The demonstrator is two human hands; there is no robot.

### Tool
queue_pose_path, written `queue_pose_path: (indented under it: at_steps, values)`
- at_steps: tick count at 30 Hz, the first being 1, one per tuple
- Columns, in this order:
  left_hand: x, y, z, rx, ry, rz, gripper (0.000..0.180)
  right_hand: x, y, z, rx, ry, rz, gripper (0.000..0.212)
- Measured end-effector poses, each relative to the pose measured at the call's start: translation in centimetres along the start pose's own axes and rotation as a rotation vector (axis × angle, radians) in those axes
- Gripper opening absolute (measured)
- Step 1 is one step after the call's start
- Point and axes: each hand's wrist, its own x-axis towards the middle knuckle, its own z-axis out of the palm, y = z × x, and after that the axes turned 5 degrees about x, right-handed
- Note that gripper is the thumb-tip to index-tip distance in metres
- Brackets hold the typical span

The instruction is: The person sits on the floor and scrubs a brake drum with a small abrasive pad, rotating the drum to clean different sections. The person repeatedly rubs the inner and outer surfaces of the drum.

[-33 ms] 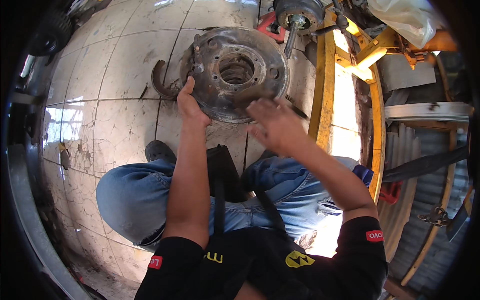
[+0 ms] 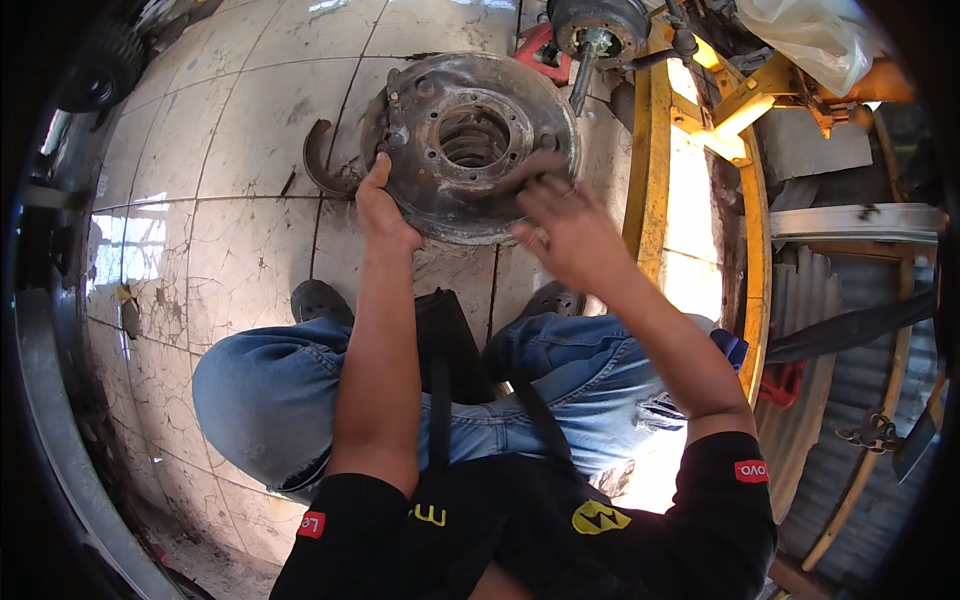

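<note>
A round, dirty metal brake backing plate (image 2: 470, 210) leans in front of me, with a large centre hole ringed by bolt holes. A coil spring (image 2: 475, 150) shows through that hole. My left hand (image 2: 382, 215) grips the lower left rim, thumb on the face and the other fingers hidden behind. Over the lower right of the plate is my right hand (image 2: 570, 225), its fingers curled and smeared by motion. A dark, blurred thing (image 2: 535, 172) shows at its fingertips, too unclear to name. To the left a curved brake shoe (image 2: 320, 160) lies on the floor.
A yellow metal frame (image 2: 650, 150) stands close on the right. Behind the plate are a hub with a shaft (image 2: 600, 30) and a red stand (image 2: 542, 52). A tyre (image 2: 100, 70) is at the far left. Cracked floor tiles (image 2: 250, 130) surround the plate.
My right hand has moved a little right across the plate, with the blurred dark thing at its fingers. The left hand and the plate stay almost where they were.
</note>
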Motion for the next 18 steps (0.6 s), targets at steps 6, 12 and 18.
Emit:
queue_pose_path:
  at_steps: [6,12,18]
  values:
    - [-0.4,0.3,0.4,0.008,0.046,0.003,0.036,-0.7,-1.8,-0.8,0.072,-0.078,-0.06,0.056]
    - [-0.3,0.1,0.4,0.037,0.08,0.032,0.036,-0.2,-0.3,-0.6,-0.139,-0.029,0.01,0.058]
    - [-0.6,0.4,0.4,0.041,0.129,0.034,0.037,0.9,2.7,-1.5,-0.185,-0.01,0.1,0.06]
